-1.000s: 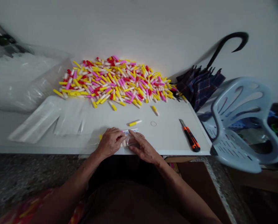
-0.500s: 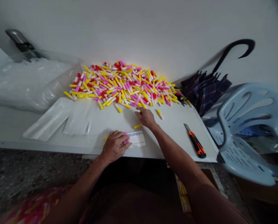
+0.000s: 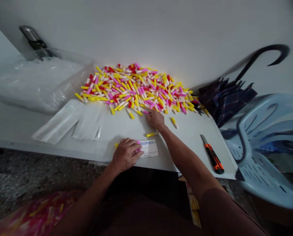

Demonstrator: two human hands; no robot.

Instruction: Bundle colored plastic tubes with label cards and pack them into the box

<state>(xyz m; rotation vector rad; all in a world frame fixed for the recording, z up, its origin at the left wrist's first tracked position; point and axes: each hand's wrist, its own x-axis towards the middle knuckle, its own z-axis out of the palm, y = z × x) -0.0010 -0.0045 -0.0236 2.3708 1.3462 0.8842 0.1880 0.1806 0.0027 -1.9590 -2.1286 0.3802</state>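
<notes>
A heap of small yellow, pink, red and white tubes (image 3: 136, 88) lies along the back of the white table. My left hand (image 3: 127, 153) is closed over a few tubes near the front edge; a pink end and a yellow end stick out. Beside it, partly under the fingers, lies a printed white card (image 3: 149, 149). My right hand (image 3: 155, 119) is at the front of the heap, its fingers pinched on a pink tube (image 3: 146, 112). Between the hands lies a loose yellow tube (image 3: 151, 134).
Flat clear bags (image 3: 60, 123) lie left, before a large plastic bag (image 3: 38, 82). On the right are an orange-black cutter (image 3: 214, 159), a folded umbrella (image 3: 225, 98) and a blue-grey chair (image 3: 266, 177). Another loose tube (image 3: 174, 122) lies right of my right hand.
The whole view has shifted, so things appear further right. My right hand's fingers have closed on a pink tube at the heap's edge. My left hand keeps its place by the card.
</notes>
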